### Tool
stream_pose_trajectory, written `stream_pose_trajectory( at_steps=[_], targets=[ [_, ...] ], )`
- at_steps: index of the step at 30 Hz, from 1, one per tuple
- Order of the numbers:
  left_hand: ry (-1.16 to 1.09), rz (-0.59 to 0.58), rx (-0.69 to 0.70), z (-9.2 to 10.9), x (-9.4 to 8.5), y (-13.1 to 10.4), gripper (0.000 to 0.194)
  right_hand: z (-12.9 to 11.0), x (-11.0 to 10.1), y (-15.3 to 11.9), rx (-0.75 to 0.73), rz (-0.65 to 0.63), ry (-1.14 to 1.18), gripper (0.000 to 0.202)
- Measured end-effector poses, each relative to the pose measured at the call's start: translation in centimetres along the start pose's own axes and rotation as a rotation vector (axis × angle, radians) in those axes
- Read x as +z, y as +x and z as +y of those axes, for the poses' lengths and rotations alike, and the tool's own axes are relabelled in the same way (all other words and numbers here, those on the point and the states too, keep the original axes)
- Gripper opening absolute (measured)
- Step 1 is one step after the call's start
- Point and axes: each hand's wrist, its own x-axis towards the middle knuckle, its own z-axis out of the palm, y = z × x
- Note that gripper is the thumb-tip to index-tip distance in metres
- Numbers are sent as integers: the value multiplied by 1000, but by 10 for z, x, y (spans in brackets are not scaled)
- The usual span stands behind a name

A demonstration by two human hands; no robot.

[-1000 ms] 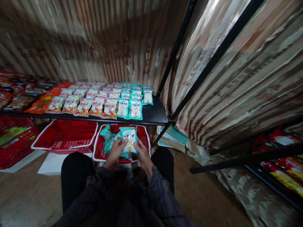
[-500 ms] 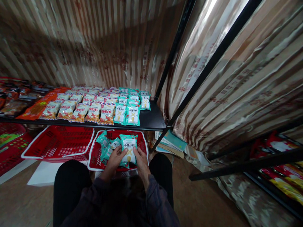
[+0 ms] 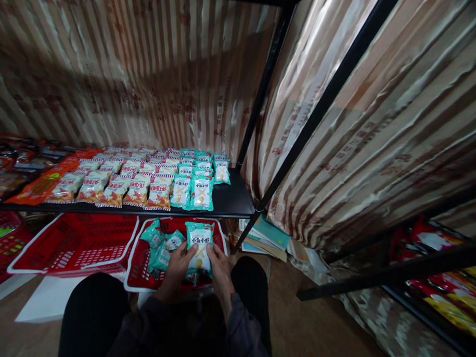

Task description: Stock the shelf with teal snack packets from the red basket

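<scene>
Between my two hands is a teal-and-white snack bag (image 3: 200, 245), its printed front turned up toward me. My left hand (image 3: 179, 265) grips its left side with the thumb on the front, and my right hand (image 3: 220, 267) grips the right side the same way. The bag is over a red plastic basket (image 3: 136, 266) with a white rim, where several more teal snack packs (image 3: 162, 256) lie in a heap. Above the basket, matching teal bags (image 3: 201, 193) stand in rows on a black shelf (image 3: 231, 196).
Left of the teal rows are white-and-orange snack bags (image 3: 91, 186) and orange packets (image 3: 46, 179). Another red basket (image 3: 91, 241) stands beside mine. A black shelf post (image 3: 289, 154) slants up at the right, with papers (image 3: 269, 232) at its foot. Red and yellow packets (image 3: 445, 290) lie far right.
The view has tilted up slightly, so the shelf and baskets sit lower in the picture. Both hands keep their hold on the bag, which stays over the basket.
</scene>
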Motion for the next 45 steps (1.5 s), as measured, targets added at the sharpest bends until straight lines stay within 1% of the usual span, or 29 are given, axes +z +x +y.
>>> stream_pose_trajectory(
  at_steps=[5,8,11,14,19,22,25,28,33,36,40,45],
  targets=[
    [-27,-25,34,2,22,11,51,-14,-7,10,-56,39,-17,49],
    [-55,-62,49,4,36,21,57,-23,-13,18,-97,55,-15,48],
    [-57,-79,84,4,49,32,59,-31,-20,27,-145,70,-40,48],
    [-32,-86,136,8,63,43,57,-37,-29,38,-211,102,-97,50],
    [48,-92,233,27,92,63,47,-52,-41,65,-320,209,-196,54],
    [97,-88,268,37,108,77,42,-67,-44,84,-346,198,-199,57],
    [161,-63,280,40,121,95,40,-79,-44,102,-346,194,-159,61],
    [212,-40,290,41,131,112,39,-88,-44,119,-373,212,-160,62],
    [310,11,299,45,144,134,41,-99,-43,144,-406,265,-239,62],
    [438,63,310,49,151,141,45,-102,-44,160,-415,276,-289,63],
    [625,118,365,50,158,144,51,-105,-46,185,-429,301,-325,64],
    [698,123,446,42,164,152,53,-109,-40,206,-455,297,-384,59]
  ],
)
